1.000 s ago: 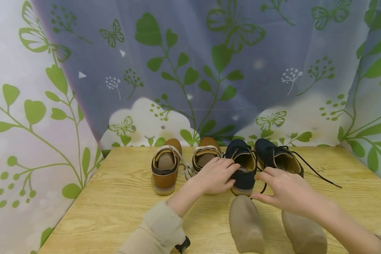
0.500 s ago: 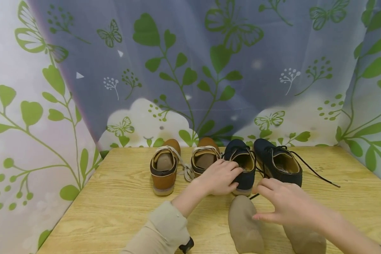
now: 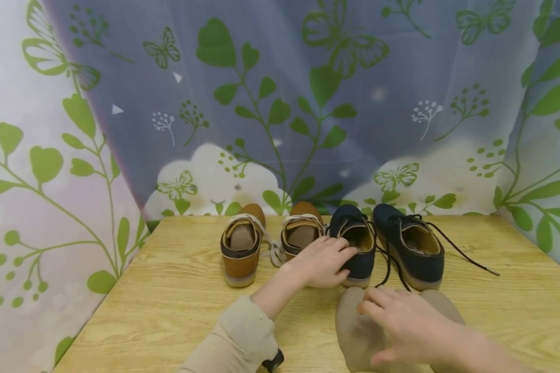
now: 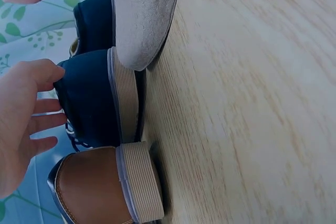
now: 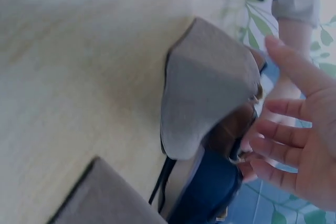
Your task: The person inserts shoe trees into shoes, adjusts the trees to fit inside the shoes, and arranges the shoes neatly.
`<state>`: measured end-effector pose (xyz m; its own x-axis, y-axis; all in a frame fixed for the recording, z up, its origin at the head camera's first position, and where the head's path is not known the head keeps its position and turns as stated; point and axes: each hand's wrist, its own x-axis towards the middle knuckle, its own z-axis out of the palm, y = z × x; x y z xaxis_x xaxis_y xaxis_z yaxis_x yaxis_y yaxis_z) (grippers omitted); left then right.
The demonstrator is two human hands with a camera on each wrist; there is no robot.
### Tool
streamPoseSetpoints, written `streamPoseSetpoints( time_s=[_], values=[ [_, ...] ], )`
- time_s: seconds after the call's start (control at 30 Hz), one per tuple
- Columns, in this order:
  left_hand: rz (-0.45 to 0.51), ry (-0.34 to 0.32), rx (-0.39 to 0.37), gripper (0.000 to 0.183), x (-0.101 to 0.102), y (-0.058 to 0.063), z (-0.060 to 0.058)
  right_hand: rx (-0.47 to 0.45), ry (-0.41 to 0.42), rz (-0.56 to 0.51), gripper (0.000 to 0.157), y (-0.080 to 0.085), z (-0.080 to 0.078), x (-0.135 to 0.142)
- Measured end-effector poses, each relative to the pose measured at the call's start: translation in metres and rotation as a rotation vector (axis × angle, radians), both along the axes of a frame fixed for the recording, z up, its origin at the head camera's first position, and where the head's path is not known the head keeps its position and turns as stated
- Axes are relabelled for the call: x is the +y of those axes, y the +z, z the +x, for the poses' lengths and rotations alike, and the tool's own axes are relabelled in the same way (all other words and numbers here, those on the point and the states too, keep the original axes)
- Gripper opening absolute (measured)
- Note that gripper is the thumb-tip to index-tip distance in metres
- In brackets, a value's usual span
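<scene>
My left hand (image 3: pixel 319 261) rests at the heel collar of the left navy lace-up shoe (image 3: pixel 360 267), with relaxed fingers touching it; the left wrist view shows the thumb at the collar edge. My right hand (image 3: pixel 413 326) hovers over two beige, suede-like shoe inserts, fingers spread and slightly bent. The left insert (image 3: pixel 350 316) lies just behind that shoe's heel. Most of the right insert (image 3: pixel 441 303) is hidden under my hand and forearm. In the right wrist view, a gap separates the fingers from the nearer insert (image 5: pixel 205 77). The right navy shoe (image 3: pixel 422 267) stands alongside, laces loose.
Two brown shoes stand to the left, the outer one (image 3: pixel 242 267) and the inner one (image 3: pixel 303 223), with beige filling inside and pale laces (image 3: pixel 275 254) between them. A patterned curtain (image 3: pixel 261 103) backs the wooden table (image 3: pixel 144 311).
My right hand has drawn back from the right navy shoe toward the beige inserts, and that shoe's heel and black laces are now in sight. The left hand has barely moved.
</scene>
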<state>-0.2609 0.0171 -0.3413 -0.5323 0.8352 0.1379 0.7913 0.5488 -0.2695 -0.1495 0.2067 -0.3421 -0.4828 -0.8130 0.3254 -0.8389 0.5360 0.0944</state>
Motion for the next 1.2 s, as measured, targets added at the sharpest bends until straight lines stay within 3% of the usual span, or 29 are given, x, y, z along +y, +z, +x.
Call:
streamPoseSetpoints(
  time_s=[0.17,0.4,0.63,0.87,1.2],
  values=[
    [-0.003,0.008,0.002,0.047,-0.002,0.0,0.001,-0.018,-0.012,0.104,0.057,-0.01,0.004,-0.006],
    [-0.009,0.017,-0.006,0.047,-0.002,0.0,0.002,0.188,0.016,0.114,0.05,-0.029,0.007,-0.014],
    [-0.015,0.018,-0.001,0.048,-0.002,0.0,0.002,0.218,-0.041,0.149,0.049,-0.034,0.008,-0.017],
    [-0.011,0.006,0.015,0.049,-0.003,-0.001,0.001,0.252,-0.052,0.149,0.061,-0.037,0.008,-0.019],
    [-0.003,-0.002,0.02,0.049,-0.003,-0.002,0.001,0.275,-0.072,0.11,0.055,-0.043,0.008,-0.022]
  ],
)
